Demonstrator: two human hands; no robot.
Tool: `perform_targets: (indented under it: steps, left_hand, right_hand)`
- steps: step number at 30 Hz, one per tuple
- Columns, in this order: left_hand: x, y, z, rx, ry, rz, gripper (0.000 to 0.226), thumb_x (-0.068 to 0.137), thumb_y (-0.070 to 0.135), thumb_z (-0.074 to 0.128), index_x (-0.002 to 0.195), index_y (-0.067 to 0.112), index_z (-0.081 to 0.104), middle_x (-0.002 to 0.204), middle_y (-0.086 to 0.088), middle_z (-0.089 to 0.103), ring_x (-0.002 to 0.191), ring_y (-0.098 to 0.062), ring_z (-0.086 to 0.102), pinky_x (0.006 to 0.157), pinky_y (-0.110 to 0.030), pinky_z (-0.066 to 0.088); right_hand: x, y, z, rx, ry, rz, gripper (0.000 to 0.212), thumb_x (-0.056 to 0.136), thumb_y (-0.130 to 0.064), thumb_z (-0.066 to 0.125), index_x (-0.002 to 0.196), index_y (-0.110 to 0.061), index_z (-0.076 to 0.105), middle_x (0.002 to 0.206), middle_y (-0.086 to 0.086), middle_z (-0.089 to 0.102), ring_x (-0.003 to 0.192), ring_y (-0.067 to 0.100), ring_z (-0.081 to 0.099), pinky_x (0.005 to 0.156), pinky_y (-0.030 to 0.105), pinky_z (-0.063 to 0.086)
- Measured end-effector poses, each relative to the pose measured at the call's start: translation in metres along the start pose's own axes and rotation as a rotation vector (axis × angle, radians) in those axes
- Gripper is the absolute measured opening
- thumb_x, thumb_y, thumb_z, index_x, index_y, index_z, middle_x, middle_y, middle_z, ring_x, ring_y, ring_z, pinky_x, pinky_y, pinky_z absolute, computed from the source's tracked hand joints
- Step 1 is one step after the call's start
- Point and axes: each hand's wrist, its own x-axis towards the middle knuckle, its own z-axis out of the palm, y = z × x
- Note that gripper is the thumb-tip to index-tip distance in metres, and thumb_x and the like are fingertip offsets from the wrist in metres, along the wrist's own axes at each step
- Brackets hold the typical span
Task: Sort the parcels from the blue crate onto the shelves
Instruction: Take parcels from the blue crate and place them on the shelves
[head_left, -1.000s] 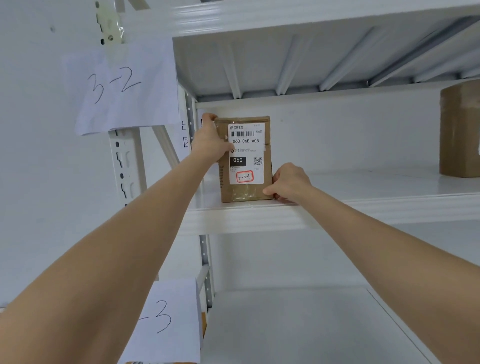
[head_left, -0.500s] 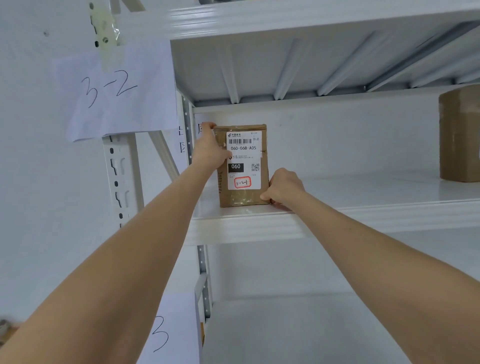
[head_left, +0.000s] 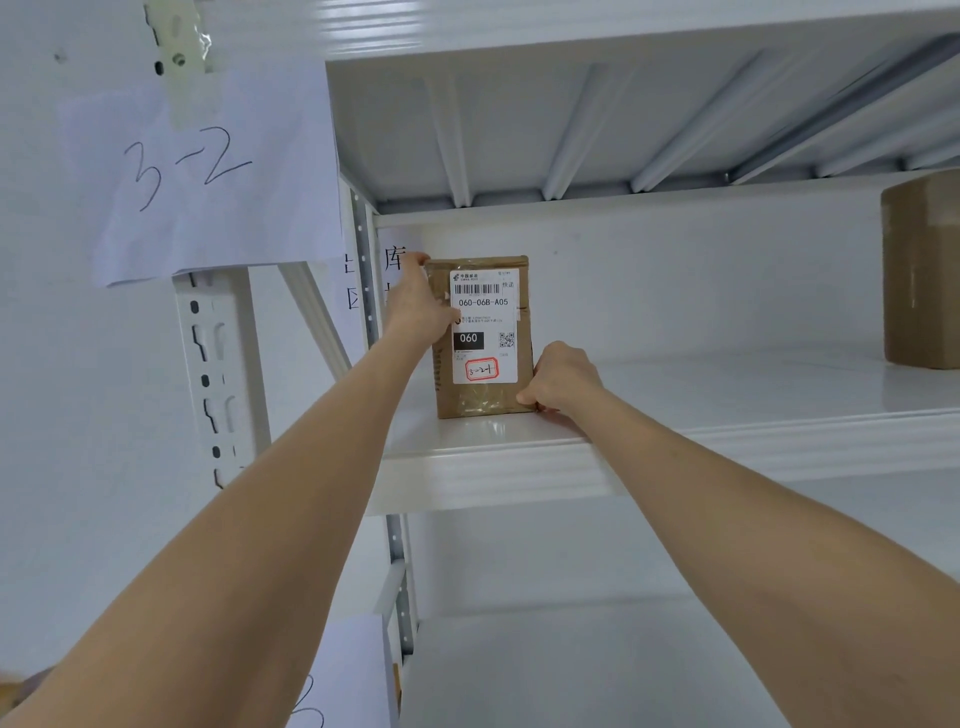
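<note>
Brown cardboard parcel (head_left: 483, 312) stands upright on the white metal shelf (head_left: 727, 387), near its left end, long axis vertical, label facing outward. The left hand (head_left: 415, 312) grips its upper left edge; the right hand (head_left: 563, 379) pinches its lower right corner. White wall (head_left: 675, 286) behind; a paper sign (head_left: 197, 171) reads 3-2.

Paper sign (head_left: 202, 171) reads 3-2 — label (head_left: 484, 325) on parcel (head_left: 483, 402) reads 060-06B-A05, 060.
</note>
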Motion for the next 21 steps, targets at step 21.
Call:
perform_targets:
  steps: [21]
  left_hand:
    - [-0.002,-0.002,-0.002,0.089,-0.059,-0.016,0.083,0.088,0.014,0.063,0.15,0.016,0.009,0.119,-0.011,0.06,0.104,-0.026,0.057,0.08,-0.034,0.044]
  right_hand:
    - [-0.008,-0.003,-0.006,-0.055,-0.02,-0.001,0.036,0.078,-0.014,0.074,0.064,-0.011,0.041,0.072,0.005,0.05,0.065,0.021,0.052,0.044,0.023,0.03]
